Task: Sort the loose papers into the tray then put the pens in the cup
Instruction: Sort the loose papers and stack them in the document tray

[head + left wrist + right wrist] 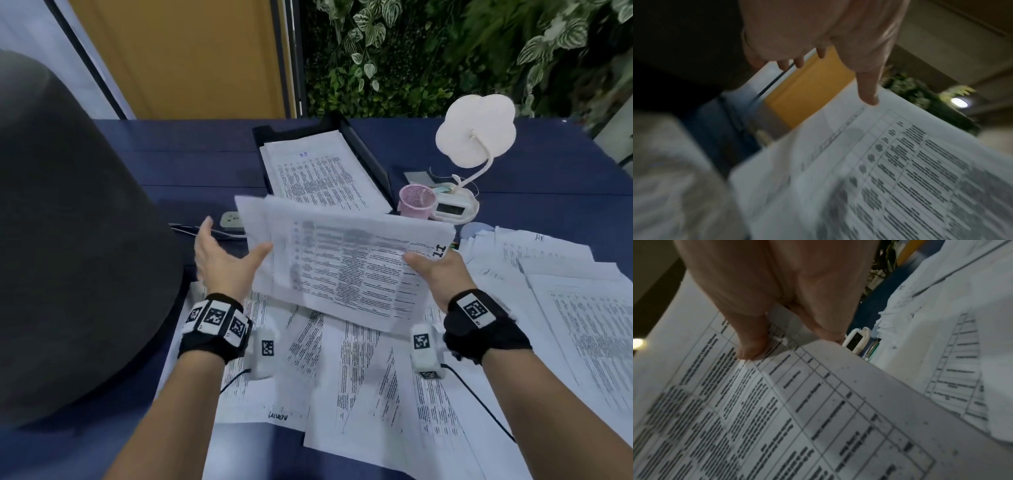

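White printed sheets [346, 263] hang above the blue bench [191, 164], just short of the black tray [368, 150], which already holds papers. Right hand [436, 270] pinches their right edge, thumb on top, fingers beneath. Left hand [222, 260] is spread, its thumb touching the left edge. More loose papers [370, 377] cover the bench below; a pink mesh cup [416, 200] stands beside the tray.
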